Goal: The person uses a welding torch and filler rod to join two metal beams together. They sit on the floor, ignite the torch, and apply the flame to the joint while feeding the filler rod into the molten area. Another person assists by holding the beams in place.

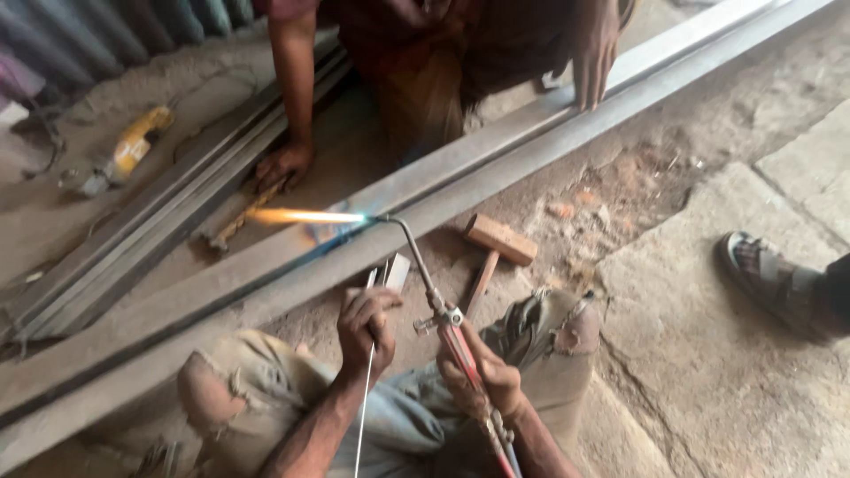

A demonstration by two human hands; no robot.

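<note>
My right hand [482, 376] grips the red handle of a gas torch [443, 310]. Its thin bent nozzle reaches up to a long grey steel beam [496, 164], and an orange flame [305, 215] shoots left along the beam. My left hand [367, 327] is closed on a thin filler wire [365, 407] and a small flat pale piece [394, 270], held just below the beam. My knees in torn trousers sit under both hands.
Another person crouches across the beam, one hand [283, 164] on a rusty bar, the other [591, 53] on the beam. A wooden mallet [496, 243] lies on the dirt. A yellow angle grinder [133, 146] lies far left. A sandalled foot [766, 270] stands right.
</note>
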